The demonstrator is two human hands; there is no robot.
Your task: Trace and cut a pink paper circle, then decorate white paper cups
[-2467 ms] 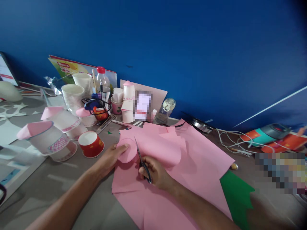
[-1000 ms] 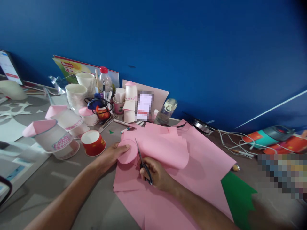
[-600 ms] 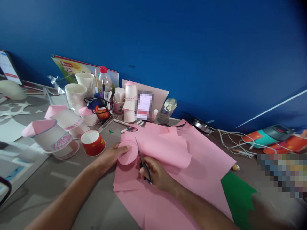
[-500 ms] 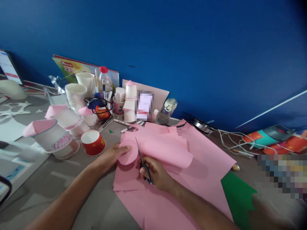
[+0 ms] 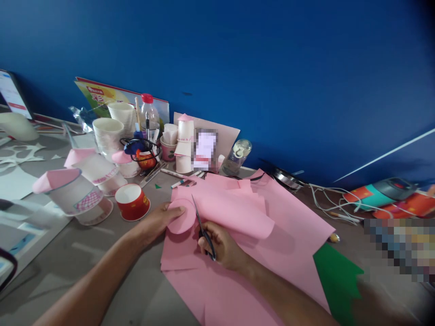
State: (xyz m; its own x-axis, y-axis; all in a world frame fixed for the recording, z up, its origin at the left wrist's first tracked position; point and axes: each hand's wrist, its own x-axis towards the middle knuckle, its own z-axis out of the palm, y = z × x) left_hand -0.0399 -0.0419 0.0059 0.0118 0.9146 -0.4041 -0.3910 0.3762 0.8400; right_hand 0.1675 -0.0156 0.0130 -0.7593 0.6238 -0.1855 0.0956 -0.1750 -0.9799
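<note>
A round pink paper disc [image 5: 183, 220] is pinched in my left hand [image 5: 166, 217], thumb on top and the other fingers hidden beneath. My right hand [image 5: 219, 244] is closed around the dark handles of a pair of scissors [image 5: 199, 216]. The blades point up and away, their tip close to the disc's right edge; whether they touch it I cannot tell. Under both hands lie large pink paper sheets [image 5: 288, 222], one of them curled up just beyond the scissors.
Left of my hands stand a red paper cup [image 5: 132, 203] and paper-cup towers with pink cone tops [image 5: 57, 181]. Stacked white cups [image 5: 108, 133], a clear jar [image 5: 238, 156] and a propped phone [image 5: 205, 149] line the blue wall. Green paper [image 5: 335, 280] and a white cable [image 5: 321, 206] lie right.
</note>
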